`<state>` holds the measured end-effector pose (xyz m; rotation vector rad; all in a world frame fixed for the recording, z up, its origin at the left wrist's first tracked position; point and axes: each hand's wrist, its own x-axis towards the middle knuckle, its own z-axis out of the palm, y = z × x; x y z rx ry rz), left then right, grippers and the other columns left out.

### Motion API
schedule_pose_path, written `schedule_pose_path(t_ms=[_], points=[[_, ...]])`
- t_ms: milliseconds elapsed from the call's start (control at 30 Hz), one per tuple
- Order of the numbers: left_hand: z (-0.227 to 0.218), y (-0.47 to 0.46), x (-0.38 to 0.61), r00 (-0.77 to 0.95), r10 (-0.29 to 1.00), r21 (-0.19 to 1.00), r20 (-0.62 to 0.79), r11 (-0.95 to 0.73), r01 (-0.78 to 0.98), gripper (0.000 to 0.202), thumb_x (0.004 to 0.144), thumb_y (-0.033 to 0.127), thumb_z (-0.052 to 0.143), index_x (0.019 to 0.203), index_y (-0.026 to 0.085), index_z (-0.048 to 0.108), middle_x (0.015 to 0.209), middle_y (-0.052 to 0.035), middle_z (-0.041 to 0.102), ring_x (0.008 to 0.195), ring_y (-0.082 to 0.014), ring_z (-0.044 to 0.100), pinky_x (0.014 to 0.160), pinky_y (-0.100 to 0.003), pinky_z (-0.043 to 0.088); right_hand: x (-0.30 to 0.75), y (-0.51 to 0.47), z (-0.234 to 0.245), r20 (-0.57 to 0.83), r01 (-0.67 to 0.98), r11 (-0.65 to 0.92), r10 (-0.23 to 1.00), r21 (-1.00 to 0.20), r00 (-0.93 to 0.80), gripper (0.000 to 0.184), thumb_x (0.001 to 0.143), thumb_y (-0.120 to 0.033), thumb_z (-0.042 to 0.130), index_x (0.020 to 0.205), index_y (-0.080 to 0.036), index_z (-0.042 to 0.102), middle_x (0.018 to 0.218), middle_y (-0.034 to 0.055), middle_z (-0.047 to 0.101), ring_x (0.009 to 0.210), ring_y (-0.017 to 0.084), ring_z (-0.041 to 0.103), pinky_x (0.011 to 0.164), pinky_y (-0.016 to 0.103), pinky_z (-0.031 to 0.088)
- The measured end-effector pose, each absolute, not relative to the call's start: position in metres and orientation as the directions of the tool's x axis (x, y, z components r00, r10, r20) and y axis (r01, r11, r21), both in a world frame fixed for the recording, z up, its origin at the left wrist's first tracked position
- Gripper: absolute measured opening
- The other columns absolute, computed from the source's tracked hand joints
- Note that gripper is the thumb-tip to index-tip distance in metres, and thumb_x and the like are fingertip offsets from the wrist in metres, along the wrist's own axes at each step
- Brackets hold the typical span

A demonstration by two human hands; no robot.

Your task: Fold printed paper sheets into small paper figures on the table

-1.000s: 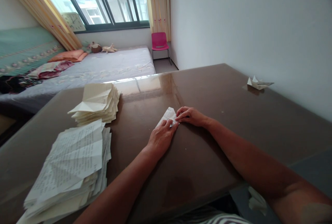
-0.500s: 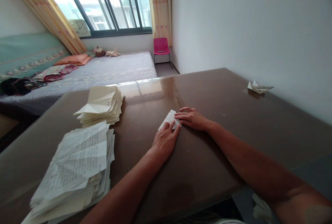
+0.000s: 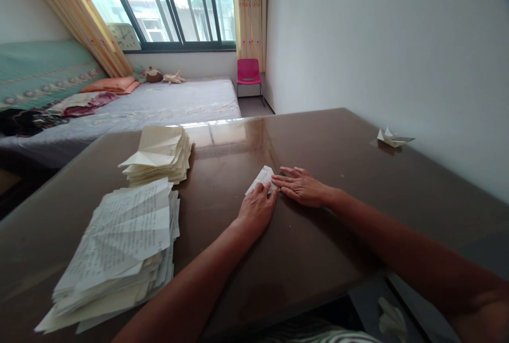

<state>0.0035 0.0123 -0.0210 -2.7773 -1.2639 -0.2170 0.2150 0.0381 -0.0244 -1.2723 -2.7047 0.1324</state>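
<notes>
A small folded piece of printed paper (image 3: 263,177) lies flat on the brown glossy table (image 3: 326,237) near its middle. My left hand (image 3: 257,209) rests on the paper's near end, fingers pressing it down. My right hand (image 3: 303,187) lies flat with fingers spread beside the paper's right edge, its fingertips touching it. Most of the paper is hidden under my fingers; only its far corner shows.
Two stacks of paper sit at the left: printed sheets (image 3: 119,253) nearer me, folded cream sheets (image 3: 159,155) behind. A finished folded paper shape (image 3: 392,137) lies by the wall at the right. Beyond the table are a bed (image 3: 159,102) and a pink chair (image 3: 248,71).
My right hand has flattened out, fingers now spread on the table beside the paper instead of pinching it. The view has shifted slightly; the paper stays in place.
</notes>
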Motion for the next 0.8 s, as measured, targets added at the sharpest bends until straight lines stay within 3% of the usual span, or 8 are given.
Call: schedule_pose_path(t_ms=[200, 333, 533, 633, 700, 800], points=[[-0.025, 0.012, 0.006, 0.639, 0.754, -0.068, 0.152, -0.637, 0.768, 0.042, 0.093, 0.017, 0.037, 0.134, 0.017, 0.047, 0.138, -0.0139, 0.048, 0.115, -0.0271, 0.049, 0.092, -0.041, 0.046, 0.212, 0.001, -0.022, 0.163, 0.795, 0.603, 0.792, -0.066, -0.588, 0.047, 0.099, -0.040, 0.029, 0.144, -0.028, 0.037, 0.145, 0.0042, 0.044, 0.137, 0.026, 0.031, 0.108, 0.053, 0.021], [-0.023, 0.013, 0.005, 0.637, 0.753, -0.036, 0.163, -0.641, 0.767, 0.040, 0.093, 0.017, 0.037, 0.132, 0.017, 0.050, 0.136, -0.0133, 0.050, 0.114, -0.0250, 0.050, 0.094, -0.039, 0.045, 0.201, -0.004, -0.022, 0.225, 0.793, 0.609, 0.772, 0.003, -0.594, 0.045, 0.098, -0.037, 0.033, 0.138, -0.022, 0.045, 0.140, 0.0086, 0.049, 0.136, 0.028, 0.032, 0.109, 0.055, 0.015], [-0.018, 0.016, -0.003, 0.685, 0.705, -0.008, 0.183, -0.696, 0.718, 0.039, 0.093, 0.019, 0.038, 0.130, 0.018, 0.051, 0.134, -0.0083, 0.053, 0.113, -0.0216, 0.049, 0.099, -0.034, 0.041, 0.186, -0.012, -0.018, 0.264, 0.814, 0.581, 0.781, 0.027, -0.566, 0.043, 0.097, -0.034, 0.035, 0.131, -0.015, 0.053, 0.135, 0.0145, 0.054, 0.132, 0.027, 0.037, 0.108, 0.052, 0.019], [-0.022, 0.015, -0.004, 0.686, 0.698, -0.017, 0.205, -0.698, 0.716, 0.040, 0.092, 0.020, 0.039, 0.130, 0.017, 0.051, 0.133, -0.0091, 0.053, 0.112, -0.0231, 0.049, 0.098, -0.036, 0.041, 0.188, 0.001, -0.007, 0.206, 0.820, 0.572, 0.805, -0.018, -0.556, 0.037, 0.096, -0.033, 0.038, 0.122, -0.019, 0.061, 0.128, 0.0098, 0.060, 0.125, 0.026, 0.044, 0.104, 0.047, 0.029], [-0.026, 0.013, -0.002, 0.668, 0.703, -0.020, 0.245, -0.685, 0.728, 0.041, 0.091, 0.025, 0.042, 0.131, 0.016, 0.050, 0.134, -0.0103, 0.052, 0.112, -0.0253, 0.047, 0.097, -0.038, 0.041, 0.190, 0.021, 0.004, 0.129, 0.815, 0.572, 0.819, -0.093, -0.559, 0.031, 0.094, -0.031, 0.043, 0.112, -0.023, 0.066, 0.120, 0.0061, 0.066, 0.115, 0.022, 0.052, 0.097, 0.037, 0.038], [-0.030, 0.010, 0.000, 0.644, 0.707, -0.014, 0.292, -0.670, 0.742, 0.042, 0.092, 0.032, 0.040, 0.129, 0.015, 0.051, 0.134, -0.0111, 0.051, 0.113, -0.0267, 0.046, 0.097, -0.040, 0.040, 0.188, 0.053, 0.017, 0.109, 0.866, 0.455, 0.890, -0.208, -0.442, 0.030, 0.090, -0.018, 0.048, 0.115, -0.020, 0.064, 0.117, 0.0063, 0.066, 0.104, 0.016, 0.059, 0.091, 0.026, 0.041]])
